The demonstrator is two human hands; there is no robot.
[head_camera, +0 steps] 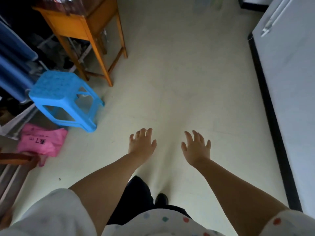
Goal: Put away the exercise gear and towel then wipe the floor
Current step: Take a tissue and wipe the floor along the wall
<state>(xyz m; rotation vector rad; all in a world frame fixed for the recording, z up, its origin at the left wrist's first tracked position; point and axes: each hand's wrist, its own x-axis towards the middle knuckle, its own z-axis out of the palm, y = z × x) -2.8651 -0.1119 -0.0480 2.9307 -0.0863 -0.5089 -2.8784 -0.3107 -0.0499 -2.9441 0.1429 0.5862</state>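
I stand on a pale floor [179,79] and look down at both arms stretched forward. My left hand [142,143] hangs in the air with its fingers spread and holds nothing. My right hand [197,146] is beside it, also spread and empty. No exercise gear and no towel show in this view. My dark trouser leg and one dark shoe [161,199] stand below the hands.
A blue plastic stool [64,99] stands at the left, with a pink bag [42,140] on the floor in front of it. A wooden table [81,26] is at the back left. A white wall with a black skirting [271,106] runs along the right.
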